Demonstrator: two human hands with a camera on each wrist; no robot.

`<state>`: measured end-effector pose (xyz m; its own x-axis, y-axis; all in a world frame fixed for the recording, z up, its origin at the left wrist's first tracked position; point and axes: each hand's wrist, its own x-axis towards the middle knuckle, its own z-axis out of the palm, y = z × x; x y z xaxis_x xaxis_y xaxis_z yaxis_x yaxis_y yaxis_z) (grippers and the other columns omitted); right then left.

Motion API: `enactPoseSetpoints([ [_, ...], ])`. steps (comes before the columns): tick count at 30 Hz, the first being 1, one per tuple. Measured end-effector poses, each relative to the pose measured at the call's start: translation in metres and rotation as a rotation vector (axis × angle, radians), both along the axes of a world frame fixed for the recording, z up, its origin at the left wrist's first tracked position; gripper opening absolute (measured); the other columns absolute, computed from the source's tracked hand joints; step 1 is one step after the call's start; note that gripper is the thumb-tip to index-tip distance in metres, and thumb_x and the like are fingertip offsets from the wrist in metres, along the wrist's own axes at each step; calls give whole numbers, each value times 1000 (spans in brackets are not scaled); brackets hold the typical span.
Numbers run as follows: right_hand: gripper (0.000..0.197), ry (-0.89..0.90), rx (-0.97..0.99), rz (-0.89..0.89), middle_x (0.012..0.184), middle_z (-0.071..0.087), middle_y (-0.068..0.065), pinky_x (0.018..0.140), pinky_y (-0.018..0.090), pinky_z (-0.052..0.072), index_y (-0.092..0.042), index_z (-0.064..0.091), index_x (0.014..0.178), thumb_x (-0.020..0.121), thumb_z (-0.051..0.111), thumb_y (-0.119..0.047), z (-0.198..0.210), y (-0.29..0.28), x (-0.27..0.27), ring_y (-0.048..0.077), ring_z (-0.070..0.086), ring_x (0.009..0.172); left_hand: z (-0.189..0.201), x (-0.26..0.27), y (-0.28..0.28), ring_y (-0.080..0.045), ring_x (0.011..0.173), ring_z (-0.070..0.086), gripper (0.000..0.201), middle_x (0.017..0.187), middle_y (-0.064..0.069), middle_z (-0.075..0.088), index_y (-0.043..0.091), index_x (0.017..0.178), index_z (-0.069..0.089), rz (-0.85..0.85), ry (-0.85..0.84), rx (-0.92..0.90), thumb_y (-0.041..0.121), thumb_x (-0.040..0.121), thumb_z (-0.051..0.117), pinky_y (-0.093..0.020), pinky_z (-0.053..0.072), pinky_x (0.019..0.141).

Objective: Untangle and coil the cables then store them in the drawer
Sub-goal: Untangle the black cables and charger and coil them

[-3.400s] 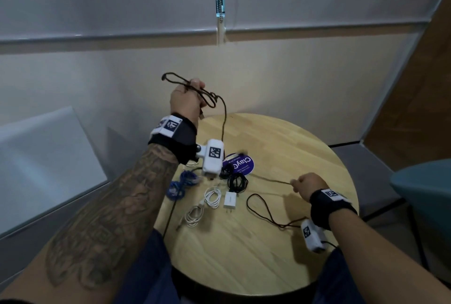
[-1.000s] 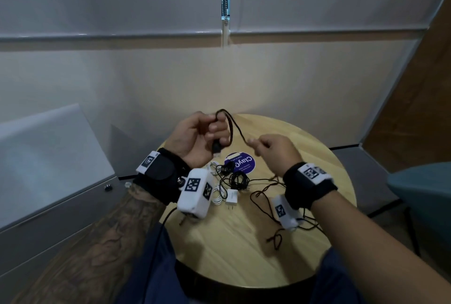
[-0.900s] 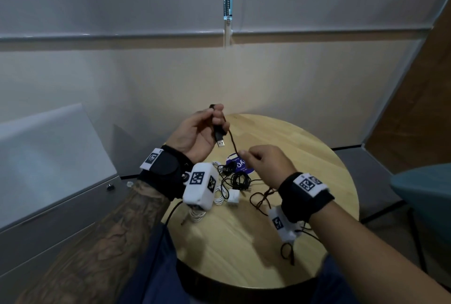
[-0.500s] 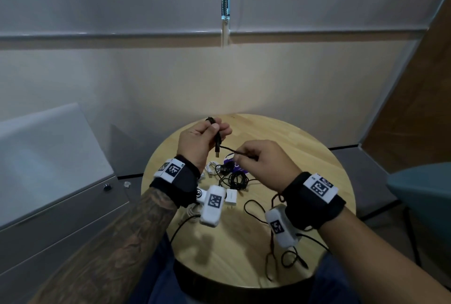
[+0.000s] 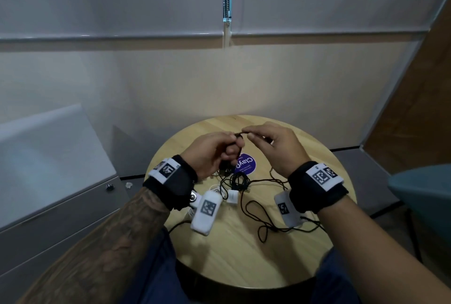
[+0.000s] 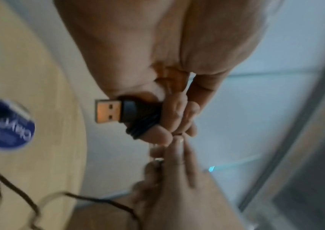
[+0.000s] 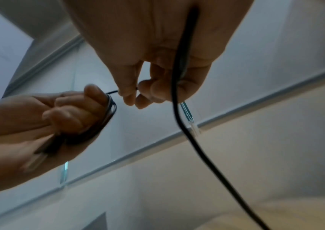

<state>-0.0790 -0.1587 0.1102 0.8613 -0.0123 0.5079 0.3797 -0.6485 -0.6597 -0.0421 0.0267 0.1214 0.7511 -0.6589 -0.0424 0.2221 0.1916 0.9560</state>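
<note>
My left hand grips the USB plug of a black cable, with a few turns of that cable wound round its fingers. My right hand pinches the same cable just right of the left fingers, above the round wooden table. The cable's loose length trails in loops over the table below my right wrist. A coiled black cable, a white charger and white cable lie under my hands.
A purple round sticker sits on the table behind the cables. A grey drawer cabinet with a lock stands at the left, shut. A teal chair is at the right edge. A wall runs close behind the table.
Both hands came together over the table's far side. The left hand holds the plug lower now and the right hand has brought the cable up to the left fingers, adding a turn.
</note>
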Motion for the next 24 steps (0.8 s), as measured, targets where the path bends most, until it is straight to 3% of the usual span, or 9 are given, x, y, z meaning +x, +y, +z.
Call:
enactPoseSetpoints([
  [3,22,116,237,40,73,63,-14,58,12,42,-20,73,116,99,59,-19,-8,13,-4,-2,57,59,9,2,8,-9,49,34,20,60,4,36,6,87,57,-28,268,-297,15,89,40,-26,45,61],
  [5,23,200,285,70,66,59,-10,53,17,42,-20,71,118,102,55,-21,-19,23,-7,2,50,50,13,5,10,-8,51,39,20,64,4,41,5,91,57,12,348,-453,14,90,40,-26,49,65],
  [8,24,326,423,125,63,59,-5,44,25,43,-18,70,117,104,51,-23,-32,33,-10,16,46,48,10,8,5,-9,59,55,22,76,-1,56,0,99,58,130,330,-545,10,96,39,-28,55,72],
  [12,20,451,485,96,68,59,2,39,19,31,-17,62,118,103,50,-24,-41,39,-15,12,38,44,3,16,3,-12,72,67,19,83,-5,67,0,98,60,377,271,-633,8,99,43,-31,57,83],
  [15,7,468,456,43,62,54,1,43,23,29,-18,53,100,102,52,-24,-47,38,-21,13,37,46,3,32,11,-11,74,70,24,75,-5,72,1,93,62,549,286,-668,9,101,41,-30,54,86],
  [17,12,408,341,27,60,51,0,49,27,31,-16,54,90,99,56,-25,-44,37,-24,17,38,52,-4,42,13,-12,78,69,25,76,-5,72,2,93,62,617,284,-637,10,101,40,-28,55,84],
  [20,16,348,223,57,64,59,-2,54,27,40,-17,57,84,96,62,-26,-38,36,-24,13,45,55,-20,50,11,-13,79,67,25,82,-6,70,4,93,62,696,262,-559,12,102,40,-25,52,76],
  [24,25,317,45,25,65,57,-10,67,36,47,-24,60,77,99,54,-33,-43,33,-23,10,49,61,-21,56,17,-14,83,65,25,90,-8,66,6,92,60,769,294,-553,12,103,38,-23,53,75],
])
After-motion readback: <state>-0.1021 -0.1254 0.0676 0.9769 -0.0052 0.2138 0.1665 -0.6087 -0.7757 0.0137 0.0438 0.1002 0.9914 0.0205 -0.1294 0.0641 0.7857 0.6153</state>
